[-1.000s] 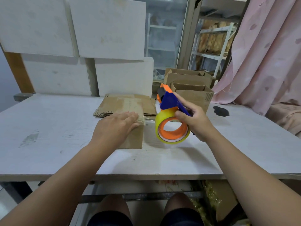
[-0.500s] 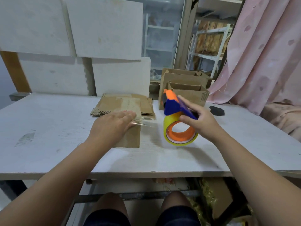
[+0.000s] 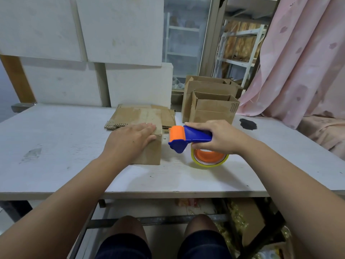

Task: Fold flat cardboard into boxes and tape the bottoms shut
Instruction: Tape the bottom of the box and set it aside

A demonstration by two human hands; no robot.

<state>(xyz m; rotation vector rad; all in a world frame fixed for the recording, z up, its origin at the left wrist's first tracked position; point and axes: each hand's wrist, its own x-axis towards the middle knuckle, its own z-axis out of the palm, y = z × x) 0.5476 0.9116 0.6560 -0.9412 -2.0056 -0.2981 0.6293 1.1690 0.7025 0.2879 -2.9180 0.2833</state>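
On the table [image 3: 56, 139], left hand [image 3: 128, 141] hiding box [image 3: 149, 152] top, tape roll [image 3: 210, 158] half-hidden

A big white desk [image 3: 56, 146] with a dark spot [image 3: 248, 123] stands in front of white boards [image 3: 119, 30] beside a brown wooden post [image 3: 16, 77], and on the right a pink curtain [image 3: 298, 62] hangs near a white shelf [image 3: 240, 63] and a glass door [image 3: 184, 43].

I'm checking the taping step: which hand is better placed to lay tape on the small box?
The right hand: it grips the tape dispenser, whose orange roller end points at the box. The left hand lies flat on the box top, steadying it.
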